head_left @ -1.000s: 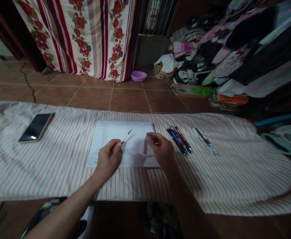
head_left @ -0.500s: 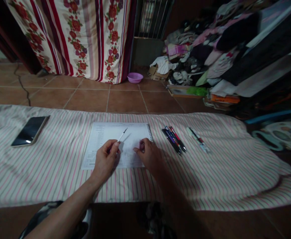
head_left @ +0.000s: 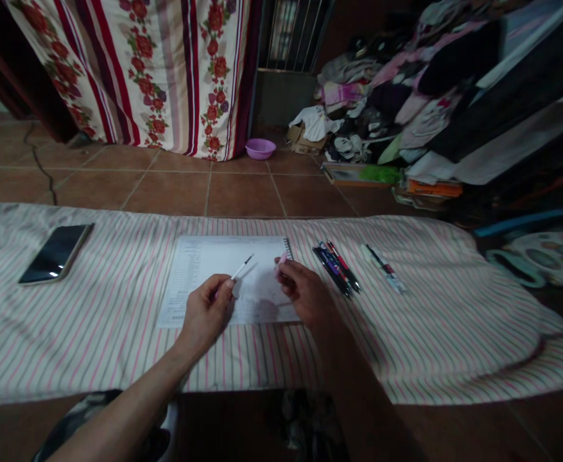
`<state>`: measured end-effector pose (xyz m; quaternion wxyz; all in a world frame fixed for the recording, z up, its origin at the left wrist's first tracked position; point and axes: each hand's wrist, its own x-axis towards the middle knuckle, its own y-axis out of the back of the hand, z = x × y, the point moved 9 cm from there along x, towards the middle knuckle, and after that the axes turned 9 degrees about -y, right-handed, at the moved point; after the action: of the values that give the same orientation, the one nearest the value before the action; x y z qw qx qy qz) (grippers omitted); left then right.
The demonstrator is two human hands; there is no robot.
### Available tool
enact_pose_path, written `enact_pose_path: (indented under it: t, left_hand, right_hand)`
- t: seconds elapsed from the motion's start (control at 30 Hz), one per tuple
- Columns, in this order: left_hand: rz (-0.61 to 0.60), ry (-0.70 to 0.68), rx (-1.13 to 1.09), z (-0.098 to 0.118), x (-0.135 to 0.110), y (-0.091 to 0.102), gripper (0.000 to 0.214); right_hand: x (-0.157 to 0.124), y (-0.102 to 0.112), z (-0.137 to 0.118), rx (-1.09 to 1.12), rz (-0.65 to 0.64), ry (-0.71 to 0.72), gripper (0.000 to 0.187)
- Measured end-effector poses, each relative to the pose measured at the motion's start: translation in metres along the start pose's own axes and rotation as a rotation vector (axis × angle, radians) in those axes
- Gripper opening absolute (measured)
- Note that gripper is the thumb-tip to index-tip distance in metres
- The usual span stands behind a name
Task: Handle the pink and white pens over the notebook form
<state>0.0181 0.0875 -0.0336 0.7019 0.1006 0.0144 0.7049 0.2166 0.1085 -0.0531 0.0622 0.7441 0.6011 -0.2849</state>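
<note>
My left hand (head_left: 208, 305) is closed on a thin white pen refill (head_left: 242, 266) with a dark tip, which points up and to the right above the paper. A bit of pink shows between those fingers. My right hand (head_left: 303, 289) pinches a small pink piece (head_left: 282, 259), which looks like part of a pen's casing. Both hands hover over a spiral-bound notebook page (head_left: 223, 250) with print along its left side and faint marks near the bottom. A gap separates the refill from the pink piece.
Several pens (head_left: 336, 268) lie just right of the notebook, and another pen (head_left: 384, 268) lies farther right. A phone (head_left: 57, 253) rests at the left on the striped cloth (head_left: 127, 346). Beyond are a purple basin (head_left: 260, 149) and a pile of clothes (head_left: 382, 96).
My right hand has moved slightly up and to the right, and the pink piece in it now shows clearly. The refill in my left hand has tilted a little to the right.
</note>
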Motion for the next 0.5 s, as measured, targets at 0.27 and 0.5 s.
enact_pose_path:
  t: [0.27,0.5]
  left_hand:
    - [-0.072,-0.013,0.083,-0.008,-0.007,-0.013,0.028]
    - [-0.068,-0.037,0.164,-0.012,-0.008,-0.013,0.028]
  right_hand:
    - [0.001,-0.005,-0.001,0.250,-0.076,-0.037,0.020]
    - [-0.003,-0.007,-0.004,0.226,-0.059,-0.006,0.022]
